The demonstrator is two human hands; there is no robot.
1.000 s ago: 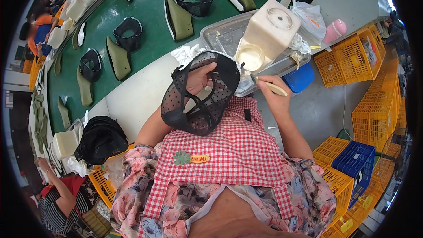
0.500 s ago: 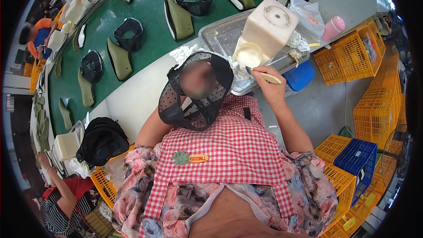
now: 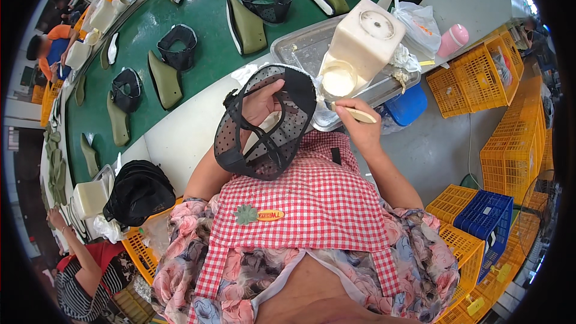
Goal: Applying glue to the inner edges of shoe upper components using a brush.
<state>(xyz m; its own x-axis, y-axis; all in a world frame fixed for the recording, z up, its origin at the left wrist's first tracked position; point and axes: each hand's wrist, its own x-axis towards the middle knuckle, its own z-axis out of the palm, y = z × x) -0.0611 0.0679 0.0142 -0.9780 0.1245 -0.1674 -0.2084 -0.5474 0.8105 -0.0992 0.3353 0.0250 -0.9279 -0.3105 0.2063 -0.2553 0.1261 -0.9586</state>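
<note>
A black mesh shoe upper (image 3: 287, 138) with dots and crossing straps hangs in front of my apron. My left hand (image 3: 262, 103) reaches through it, fingers curled around the mesh and thumb pointing toward its upper edge. Between the fingers of my right hand (image 3: 362, 127) is a brush (image 3: 361, 115) with a pale wooden handle. Its tip points left toward the upper's right edge; whether they touch I cannot tell. Just above the brush, the round mouth of a cream plastic container (image 3: 366, 39) shows whitish paste (image 3: 339, 80).
The container stands in a grey metal tray (image 3: 300, 45). Green shoe lasts (image 3: 245, 27) and black uppers (image 3: 265, 1) lie along the green conveyor (image 3: 204, 78). A black pile (image 3: 141, 189) sits to my left. Yellow crates (image 3: 462, 87) and a blue crate (image 3: 486, 222) stand right. Other people work at left.
My right hand has moved slightly down and left with the brush, away from the container's mouth. The upper has turned a little in my left hand. Lasts on the conveyor have shifted slightly right.
</note>
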